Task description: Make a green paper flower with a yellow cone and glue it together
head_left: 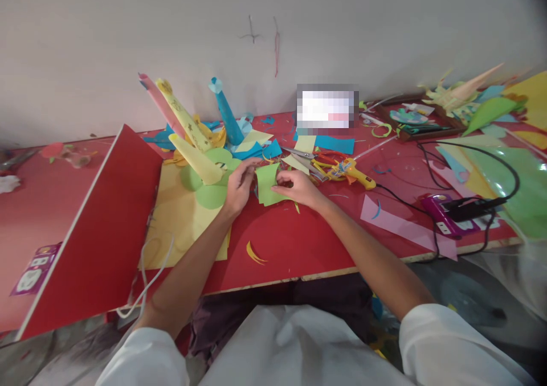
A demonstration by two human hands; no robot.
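Observation:
A small green paper piece (pixel 267 184), slightly curved, is between my two hands above the red table (pixel 282 243). My right hand (pixel 297 187) pinches its right edge between thumb and fingers. At its left edge my left hand (pixel 241 185) has curled fingers with gaps between them; no grip on the paper shows. Left of my left hand, a pale yellow paper cone (pixel 199 161) lies tilted on green rounded paper (pixel 211 195), over yellow sheets (pixel 183 226).
Scissors (pixel 301 154) and a yellow glue gun (pixel 359 175) lie behind and right of my hands. Its black cord runs to a purple power strip (pixel 444 218). A red divider (pixel 102 226) stands left. Blue (pixel 228 115) and patterned yellow cones (pixel 188 118) stand behind.

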